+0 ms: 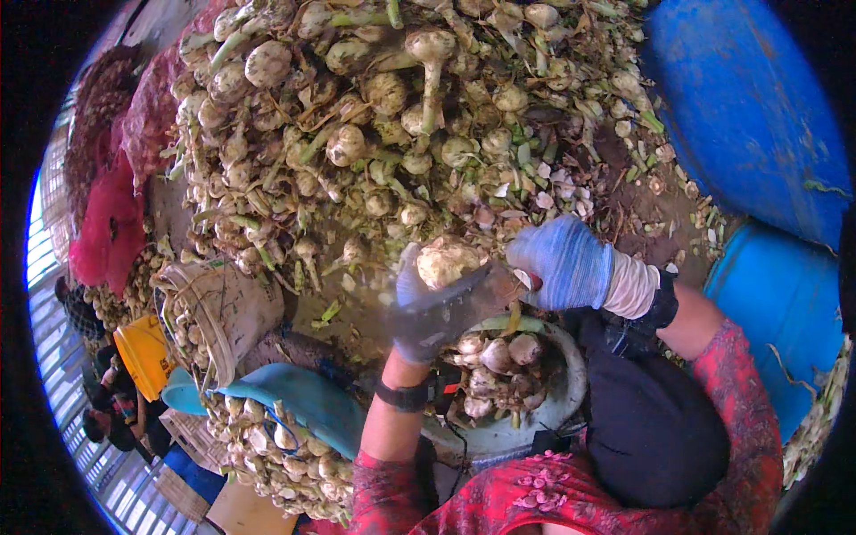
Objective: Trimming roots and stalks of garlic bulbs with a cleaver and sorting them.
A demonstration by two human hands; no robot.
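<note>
My left hand [406,284], in a blue-grey knit glove, grips a large pale garlic bulb [448,261]. A wide, dark-stained knife blade [461,304] passes in front of that hand and just below the bulb, blurred and hiding part of the palm. The knife is in my right hand [562,264], gloved in blue knit; the fingers cover its handle. Under both hands sits a pale round bucket [575,374] with trimmed garlic bulbs [495,368] inside. Beyond the hands lies a big heap of garlic with stems [348,144].
Blue plastic drums [756,107] [776,314] stand at the right. On the left are a tipped white bucket [247,301] of garlic, a yellow bucket [144,358], a teal basin [301,394] and red mesh sacks [110,227]. Another person [110,424] is at far left.
</note>
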